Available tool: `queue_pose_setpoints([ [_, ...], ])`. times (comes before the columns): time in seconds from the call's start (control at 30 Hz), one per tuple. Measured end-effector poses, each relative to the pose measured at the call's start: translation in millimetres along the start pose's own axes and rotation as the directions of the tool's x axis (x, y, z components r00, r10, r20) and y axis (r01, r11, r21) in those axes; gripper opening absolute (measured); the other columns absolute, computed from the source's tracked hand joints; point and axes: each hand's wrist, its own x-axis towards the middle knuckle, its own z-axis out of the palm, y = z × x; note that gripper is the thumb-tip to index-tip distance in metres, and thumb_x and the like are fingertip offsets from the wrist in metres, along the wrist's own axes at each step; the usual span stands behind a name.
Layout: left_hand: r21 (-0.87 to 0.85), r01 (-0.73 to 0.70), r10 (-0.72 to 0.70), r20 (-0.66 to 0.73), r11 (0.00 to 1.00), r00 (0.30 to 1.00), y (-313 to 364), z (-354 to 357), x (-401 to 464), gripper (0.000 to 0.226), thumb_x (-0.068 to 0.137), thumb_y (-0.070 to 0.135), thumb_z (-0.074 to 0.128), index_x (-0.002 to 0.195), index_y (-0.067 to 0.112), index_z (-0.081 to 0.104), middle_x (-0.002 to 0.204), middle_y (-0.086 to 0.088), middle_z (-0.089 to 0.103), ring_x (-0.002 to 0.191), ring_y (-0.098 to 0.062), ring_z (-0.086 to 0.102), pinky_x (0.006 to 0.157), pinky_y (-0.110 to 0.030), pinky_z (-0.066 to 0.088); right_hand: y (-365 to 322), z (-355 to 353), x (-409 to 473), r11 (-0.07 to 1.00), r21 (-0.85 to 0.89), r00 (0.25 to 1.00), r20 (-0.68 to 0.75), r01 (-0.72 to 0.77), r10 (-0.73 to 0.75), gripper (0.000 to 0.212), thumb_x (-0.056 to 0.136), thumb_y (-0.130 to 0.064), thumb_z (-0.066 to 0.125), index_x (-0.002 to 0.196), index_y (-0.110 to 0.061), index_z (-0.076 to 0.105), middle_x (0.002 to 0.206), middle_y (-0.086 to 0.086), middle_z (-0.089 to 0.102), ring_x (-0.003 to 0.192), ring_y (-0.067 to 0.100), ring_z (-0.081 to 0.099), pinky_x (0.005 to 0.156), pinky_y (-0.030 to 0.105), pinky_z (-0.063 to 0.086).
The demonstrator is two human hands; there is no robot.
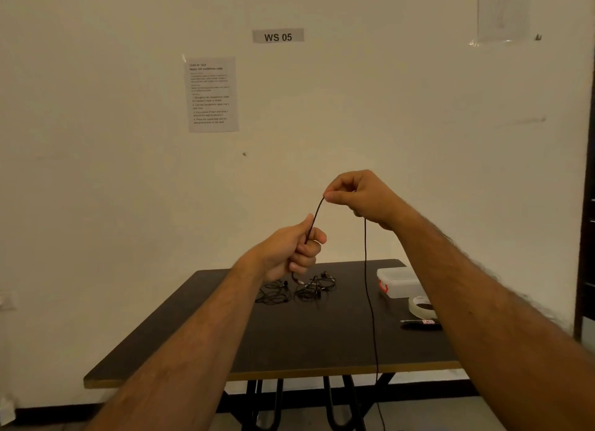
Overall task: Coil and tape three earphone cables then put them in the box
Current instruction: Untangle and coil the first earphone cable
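we pinch the cable (366,269) in both hands; it hangs straight down from our higher right hand (357,195), left hand (294,250) below.

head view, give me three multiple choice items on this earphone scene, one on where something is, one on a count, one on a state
1. Where is the tape roll?
A. on the table's right side, between the box and the pen-like tool
B. on the floor
C. in the left hand

2. How many tangled earphone bundles lie on the table?
A. none
B. two
C. five

3. What is the state of the box?
A. lid off and lying upside down
B. crushed flat
C. lid on

Key:
1 A, the roll sits nearer than the box and beyond the dark tool.
2 B, one bundle lies left of another.
3 C, the clear lid covers it, and a red clasp shows on its side.

The left hand and right hand pinch a third cable.
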Motion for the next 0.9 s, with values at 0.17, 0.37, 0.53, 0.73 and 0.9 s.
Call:
queue_pose_setpoints([
  [0.17,-0.046,0.003,-0.002,0.023,0.999,1.000,-3.0,16.0,-0.7,0.049,0.104,0.052,0.026,0.073,0.019,0.046,0.057,0.008,0.022,0.053,-0.009,0.011,0.042,-0.018,0.021,7.8,5.4,3.0,0.996,0.091,0.978,-0.209,0.026,-0.006,0.008,0.093,-0.015,0.066,0.093,-0.009,0.072,0.067,-0.001,0.057,0.046,-0.002,0.046,0.048,0.006,0.037],
  [0.37,-0.061,0.004,-0.002,0.025,0.998,1.000,-6.6,23.1,-3.0,0.047,0.104,0.052,0.026,0.073,0.020,0.041,0.057,0.009,0.023,0.047,-0.006,0.017,0.043,-0.018,0.021,11.9,10.1,2.7,0.987,0.152,0.956,-0.292,0.045,0.001,0.008,0.094,-0.015,0.066,0.094,-0.009,0.071,0.065,-0.004,0.054,0.043,0.000,0.045,0.046,0.008,0.036],
  [0.53,-0.120,-0.026,0.027,0.011,0.992,1.000,-9.0,36.7,-7.3,0.047,0.104,0.052,0.024,0.077,0.019,0.042,0.057,0.008,0.023,0.048,-0.006,0.016,0.043,-0.019,0.019,13.7,18.1,2.5,0.982,0.181,0.938,-0.346,0.060,0.006,0.008,0.093,-0.017,0.067,0.086,-0.017,0.070,0.061,-0.009,0.054,0.046,0.001,0.043,0.047,0.010,0.036],
  [0.73,-0.229,-0.016,0.024,0.031,0.973,0.999,-12.2,53.9,-10.8,0.047,0.103,0.054,0.026,0.076,0.020,0.043,0.054,0.008,0.023,0.044,-0.005,0.018,0.039,-0.018,0.019,12.0,29.7,0.1,0.961,0.264,0.939,-0.343,0.078,0.018,0.011,0.094,-0.012,0.065,0.084,-0.014,0.068,0.049,-0.020,0.053,0.043,0.000,0.045,0.046,0.008,0.035],
  [0.9,-0.246,-0.036,0.042,0.019,0.969,0.999,-16.0,62.6,-12.8,0.046,0.104,0.051,0.026,0.073,0.020,0.042,0.052,0.008,0.025,0.042,-0.005,0.019,0.038,-0.018,0.018,18.0,33.1,-2.2,0.957,0.278,0.923,-0.384,0.086,0.028,0.008,0.094,-0.013,0.066,0.087,-0.013,0.069,0.053,-0.019,0.056,0.045,0.000,0.047,0.048,0.008,0.036],
])
